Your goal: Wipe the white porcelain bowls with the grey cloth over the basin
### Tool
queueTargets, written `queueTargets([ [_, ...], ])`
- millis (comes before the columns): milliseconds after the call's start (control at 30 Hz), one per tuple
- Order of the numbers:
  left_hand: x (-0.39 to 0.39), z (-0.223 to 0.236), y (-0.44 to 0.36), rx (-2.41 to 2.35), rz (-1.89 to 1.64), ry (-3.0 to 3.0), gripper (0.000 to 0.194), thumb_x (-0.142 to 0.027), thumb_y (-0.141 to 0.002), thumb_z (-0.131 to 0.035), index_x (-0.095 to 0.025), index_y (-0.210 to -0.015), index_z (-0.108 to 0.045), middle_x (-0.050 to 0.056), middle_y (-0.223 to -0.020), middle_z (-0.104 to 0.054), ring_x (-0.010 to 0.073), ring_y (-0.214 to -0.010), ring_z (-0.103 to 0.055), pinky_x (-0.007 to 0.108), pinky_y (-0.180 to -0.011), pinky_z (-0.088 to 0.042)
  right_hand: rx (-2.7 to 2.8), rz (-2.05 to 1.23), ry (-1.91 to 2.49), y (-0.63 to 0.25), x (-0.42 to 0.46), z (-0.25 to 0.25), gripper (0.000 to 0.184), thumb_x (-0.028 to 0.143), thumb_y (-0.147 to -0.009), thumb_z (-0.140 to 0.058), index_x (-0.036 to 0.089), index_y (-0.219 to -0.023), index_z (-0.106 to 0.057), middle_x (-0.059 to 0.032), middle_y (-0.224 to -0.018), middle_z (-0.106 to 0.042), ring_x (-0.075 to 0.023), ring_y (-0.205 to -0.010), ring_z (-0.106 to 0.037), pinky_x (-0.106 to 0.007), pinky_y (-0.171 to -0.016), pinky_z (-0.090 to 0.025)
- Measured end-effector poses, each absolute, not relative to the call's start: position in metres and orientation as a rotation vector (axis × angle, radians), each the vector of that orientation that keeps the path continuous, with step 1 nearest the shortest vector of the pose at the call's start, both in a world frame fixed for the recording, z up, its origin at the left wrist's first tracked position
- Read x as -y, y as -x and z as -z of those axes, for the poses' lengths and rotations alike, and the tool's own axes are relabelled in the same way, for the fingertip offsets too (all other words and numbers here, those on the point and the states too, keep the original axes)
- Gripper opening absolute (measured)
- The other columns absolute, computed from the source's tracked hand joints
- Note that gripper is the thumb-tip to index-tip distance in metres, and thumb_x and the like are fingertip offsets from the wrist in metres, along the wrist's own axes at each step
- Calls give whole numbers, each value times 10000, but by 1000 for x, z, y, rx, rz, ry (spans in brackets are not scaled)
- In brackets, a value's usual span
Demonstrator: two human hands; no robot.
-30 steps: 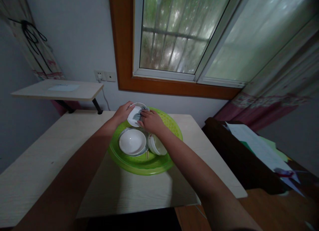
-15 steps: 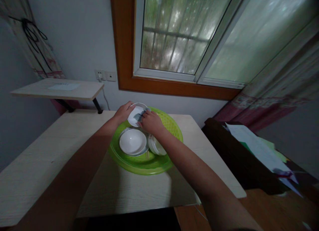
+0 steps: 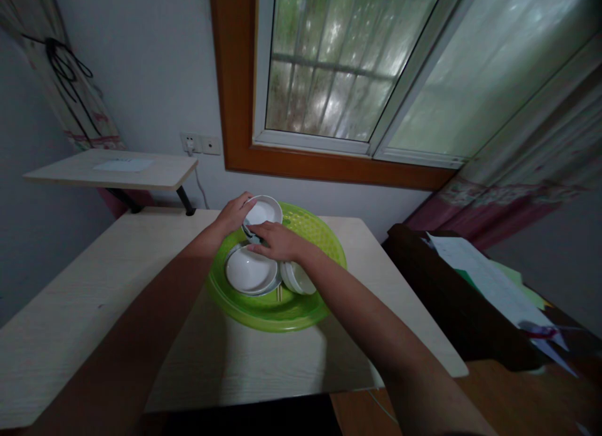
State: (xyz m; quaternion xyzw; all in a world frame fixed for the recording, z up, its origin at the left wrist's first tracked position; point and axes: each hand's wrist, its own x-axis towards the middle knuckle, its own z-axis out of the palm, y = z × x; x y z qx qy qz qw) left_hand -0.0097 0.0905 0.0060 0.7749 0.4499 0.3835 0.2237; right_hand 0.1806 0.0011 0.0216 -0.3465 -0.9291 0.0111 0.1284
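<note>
My left hand (image 3: 234, 214) grips the left rim of a white bowl (image 3: 267, 210), which is tilted above the far part of a round green tray (image 3: 277, 323). With bent fingers, my right hand (image 3: 278, 240) presses a small grey-and-white cloth (image 3: 252, 235) to the bowl's near-left edge. Just below that hand, another white bowl (image 3: 249, 271) rests on a further dish whose edge shows beneath it. On the right, white bowls (image 3: 301, 280) lean together on their side, partly behind my right forearm. The ends of chopsticks (image 3: 279, 293) stick out between these groups.
The tray stands on a pale wooden table (image 3: 263, 367). A raised shelf (image 3: 164, 172) on black legs is at the back left, near a wall socket (image 3: 200, 144). A window (image 3: 329, 78) is behind; papers (image 3: 480, 279) lie on dark furniture to the right.
My right hand and the cloth have moved from inside the bowl, on its right, to its near-left edge. The bowl's inside is now more exposed. My left hand keeps its grip.
</note>
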Motion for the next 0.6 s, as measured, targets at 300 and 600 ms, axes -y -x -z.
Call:
queueTargets([
  [300,-90,-6,9,-1257,-1043,-2154,455,-553,-954,-405,-205,-1138,-635,75,-1083,-705,235,-983,-617,356,-896,-460,2646,310,1404,-187,-5,-28,599,527,-1077,-326,161,-980,-790,-140,-1042,-778,-298,-1134,-616,-430,-977,-411],
  [600,-89,-9,7,-1268,-1034,-2108,445,-555,-953,-392,-214,-1117,-628,61,-1009,-707,221,-917,-620,335,-825,-469,2564,556,1387,-192,-4,-26,446,448,-1027,-506,120,-1270,-686,-179,-1514,-534,-315,-1398,-418,-478,-1110,-351],
])
